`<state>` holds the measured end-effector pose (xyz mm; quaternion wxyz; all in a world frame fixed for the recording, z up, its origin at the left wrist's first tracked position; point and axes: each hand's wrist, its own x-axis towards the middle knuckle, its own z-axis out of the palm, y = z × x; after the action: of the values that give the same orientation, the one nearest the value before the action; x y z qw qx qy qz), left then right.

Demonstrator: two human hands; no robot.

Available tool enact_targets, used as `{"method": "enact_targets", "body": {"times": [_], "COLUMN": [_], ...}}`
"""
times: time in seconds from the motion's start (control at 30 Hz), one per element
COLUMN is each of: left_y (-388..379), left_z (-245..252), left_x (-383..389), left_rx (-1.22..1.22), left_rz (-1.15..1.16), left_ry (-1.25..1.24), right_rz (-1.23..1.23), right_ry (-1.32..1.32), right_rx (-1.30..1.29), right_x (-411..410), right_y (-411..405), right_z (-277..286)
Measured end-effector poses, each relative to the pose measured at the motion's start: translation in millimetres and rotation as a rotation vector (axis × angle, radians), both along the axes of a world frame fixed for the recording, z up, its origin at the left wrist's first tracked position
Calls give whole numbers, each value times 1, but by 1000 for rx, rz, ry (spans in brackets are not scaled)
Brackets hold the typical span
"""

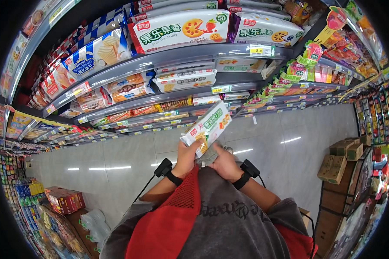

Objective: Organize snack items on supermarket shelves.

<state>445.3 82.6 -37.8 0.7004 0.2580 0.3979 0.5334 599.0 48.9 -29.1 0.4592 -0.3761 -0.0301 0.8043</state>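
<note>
A white biscuit packet (210, 124) with green lettering and pictures of crackers is tilted in front of my body. My left hand (188, 155) grips its lower left end, with the thumb across the printed face. Close to the packet's lower right edge is my right hand (226, 162), partly turned away; whether its fingers touch the packet cannot be made out. Black straps with small devices sit on both wrists. Beyond the hands, a shelf holds large white fruit biscuit packs (181, 30), a blue and white wafer pack (99, 53) and smaller white packets (185, 79).
Shelf edges with price tags (262, 50) curve across ahead. A strip of hanging green and pink packets (287, 76) juts out at the right. Brown cartons (333, 168) are stacked at the right; red cartons (64, 199) and clear plastic jugs (95, 223) stand at lower left.
</note>
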Motion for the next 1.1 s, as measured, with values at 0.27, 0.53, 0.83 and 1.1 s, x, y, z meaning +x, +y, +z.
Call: {"method": "enact_targets", "body": {"times": [0.27, 0.53, 0.83, 1.1], "left_y": [10, 8, 2, 19], "left_z": [-13, 26, 40, 62], "left_x": [-21, -16, 18, 34], "left_rx": [-188, -158, -142, -190], "left_rz": [6, -158, -472, -529], "left_ry": [-4, 29, 90, 187], "right_rz": [130, -194, -161, 2], "right_ry": [82, -124, -92, -108], "right_rx": [-100, -91, -71, -82], "right_x": [23, 85, 156, 203], "right_y": [5, 22, 31, 54], "right_z": [-21, -58, -85, -64]}}
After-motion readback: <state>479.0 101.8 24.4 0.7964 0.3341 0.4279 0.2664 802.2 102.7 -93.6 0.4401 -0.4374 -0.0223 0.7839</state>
